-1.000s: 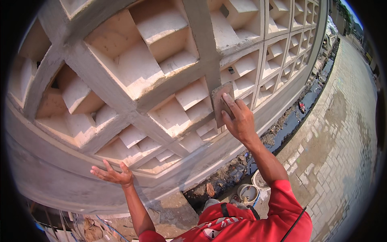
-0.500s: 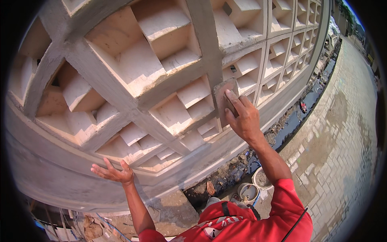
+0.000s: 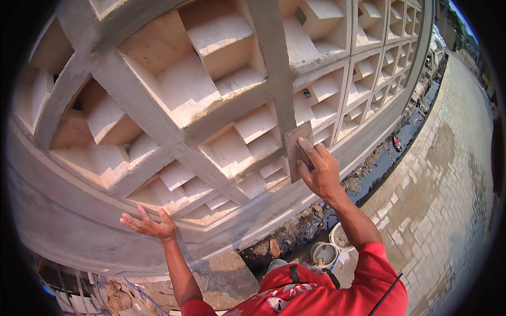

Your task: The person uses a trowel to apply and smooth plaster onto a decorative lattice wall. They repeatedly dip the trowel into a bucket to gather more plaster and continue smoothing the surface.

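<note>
My right hand (image 3: 320, 171) grips a flat rectangular trowel (image 3: 291, 168), held against the grey vertical strip between pale openings of the decorative block wall (image 3: 184, 147). The thumb and fingertips lie on the back of the trowel. My left hand (image 3: 149, 225) is open, fingers spread, at the lower band of the wall below a patterned opening; whether it touches the surface I cannot tell exactly.
Along the wall's foot runs a drain channel (image 3: 377, 174) with dark water and rubble. Two round buckets (image 3: 324, 254) stand near my feet. A paved path (image 3: 448, 200) curves along the right. Loose debris (image 3: 118, 299) and rods lie at the lower left.
The trowel in my right hand moved slightly up over the first interval, then down to a lower spot on the strip. My left hand has stayed about where it was.
</note>
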Demonstrator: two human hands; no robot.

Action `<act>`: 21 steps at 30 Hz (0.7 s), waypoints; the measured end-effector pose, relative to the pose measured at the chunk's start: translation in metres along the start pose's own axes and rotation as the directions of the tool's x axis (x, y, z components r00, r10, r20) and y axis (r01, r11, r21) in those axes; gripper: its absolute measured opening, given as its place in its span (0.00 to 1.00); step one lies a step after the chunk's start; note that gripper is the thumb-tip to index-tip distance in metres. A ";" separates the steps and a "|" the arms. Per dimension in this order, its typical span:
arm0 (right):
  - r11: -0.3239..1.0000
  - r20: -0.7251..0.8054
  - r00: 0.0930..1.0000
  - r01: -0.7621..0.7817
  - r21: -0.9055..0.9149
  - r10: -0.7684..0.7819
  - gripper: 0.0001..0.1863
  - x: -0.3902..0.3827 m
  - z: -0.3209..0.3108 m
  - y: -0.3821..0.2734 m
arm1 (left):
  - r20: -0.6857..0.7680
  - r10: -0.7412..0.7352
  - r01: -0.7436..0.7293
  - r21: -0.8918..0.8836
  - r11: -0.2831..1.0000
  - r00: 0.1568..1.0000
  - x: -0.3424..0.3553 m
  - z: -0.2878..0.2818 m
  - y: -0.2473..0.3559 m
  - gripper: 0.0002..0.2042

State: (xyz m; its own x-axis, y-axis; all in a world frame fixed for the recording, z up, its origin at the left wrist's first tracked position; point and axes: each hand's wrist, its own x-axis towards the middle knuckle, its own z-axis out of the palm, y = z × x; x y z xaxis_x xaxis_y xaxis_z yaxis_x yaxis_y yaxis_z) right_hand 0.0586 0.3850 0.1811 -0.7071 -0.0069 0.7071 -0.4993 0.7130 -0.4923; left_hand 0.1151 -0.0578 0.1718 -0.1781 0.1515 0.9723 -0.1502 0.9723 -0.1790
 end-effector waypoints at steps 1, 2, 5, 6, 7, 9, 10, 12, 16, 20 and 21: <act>1.000 -0.034 0.999 0.018 -0.004 -0.018 0.31 0.014 -0.004 -0.004 | -0.002 -0.005 0.005 0.003 1.000 1.000 0.000 0.001 0.001 0.29; 0.999 -0.067 0.997 0.036 -0.008 -0.037 0.31 0.027 -0.006 -0.008 | -0.003 -0.003 0.003 0.003 1.000 1.000 0.000 0.000 0.001 0.29; 0.999 -0.094 0.995 0.027 -0.021 -0.029 0.31 0.053 -0.001 -0.010 | -0.016 0.005 -0.005 0.002 1.000 1.000 0.003 0.002 0.001 0.29; 1.000 -0.085 0.996 0.012 -0.026 -0.014 0.31 0.056 0.000 -0.010 | -0.013 0.005 -0.005 -0.002 1.000 1.000 0.002 0.001 0.001 0.29; 0.999 -0.078 0.997 0.012 -0.041 -0.016 0.31 0.051 0.004 -0.009 | -0.011 0.005 -0.005 -0.005 1.000 1.000 0.001 0.001 0.000 0.29; 0.997 -0.061 0.998 0.018 -0.076 -0.022 0.32 0.028 0.020 0.000 | -0.005 -0.006 0.006 -0.003 1.000 1.000 0.002 0.004 0.002 0.29; 0.997 -0.035 0.999 0.013 -0.073 -0.015 0.31 0.013 0.026 0.008 | 0.000 -0.014 0.014 -0.003 1.000 1.000 0.000 0.004 0.004 0.29; 0.998 0.050 0.999 -0.006 -0.057 0.008 0.31 -0.011 0.026 0.017 | 0.002 -0.015 0.015 -0.006 1.000 1.000 -0.001 0.004 0.004 0.29; 0.999 -0.020 0.999 0.032 -0.030 -0.033 0.31 0.002 0.009 0.011 | -0.016 0.015 -0.015 -0.009 1.000 1.000 0.001 0.004 0.001 0.29; 0.991 -0.098 0.992 0.071 -0.118 -0.083 0.31 0.054 -0.015 -0.021 | 0.000 0.001 -0.001 0.003 1.000 1.000 -0.001 -0.001 -0.002 0.29; 0.985 -0.111 0.989 0.077 -0.152 -0.095 0.30 0.062 -0.016 -0.026 | -0.003 0.004 -0.004 0.003 1.000 1.000 -0.001 0.000 -0.002 0.29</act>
State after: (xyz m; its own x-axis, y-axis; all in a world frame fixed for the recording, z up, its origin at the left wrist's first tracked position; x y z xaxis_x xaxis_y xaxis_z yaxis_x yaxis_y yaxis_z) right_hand 0.0354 0.3778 0.2460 -0.5964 0.0036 0.8027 -0.4703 0.8088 -0.3530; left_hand 0.1157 -0.0603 0.1711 -0.1756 0.1563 0.9720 -0.1522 0.9711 -0.1837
